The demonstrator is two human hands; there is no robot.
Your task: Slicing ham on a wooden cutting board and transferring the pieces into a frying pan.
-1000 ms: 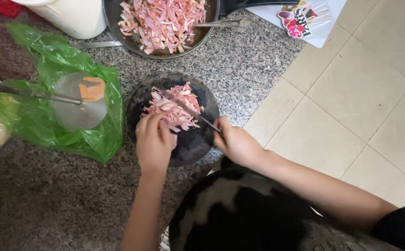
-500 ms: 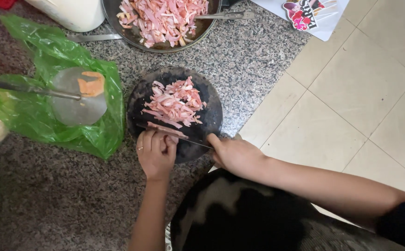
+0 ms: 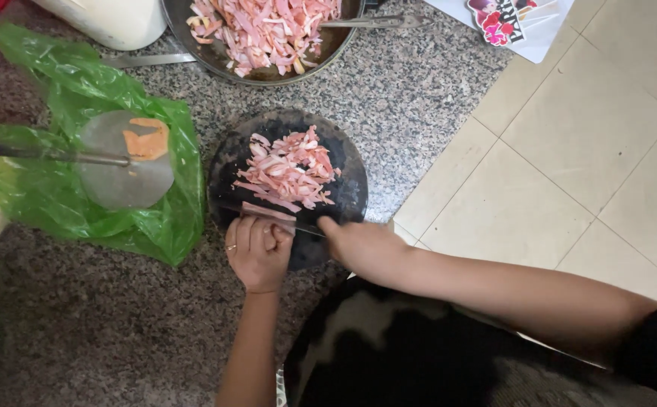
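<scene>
Knife handle hidden inside right hand (image 3: 362, 247); meat pan (image 3: 268, 71), white container (image 3: 110, 22) cut off at top edge

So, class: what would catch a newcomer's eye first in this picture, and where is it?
The heap of pink meat strips on the round dark chopping board at centre. At its near edge the left hand steadies a piece while the right hand holds a knife. A green plastic bag lies left.
</scene>
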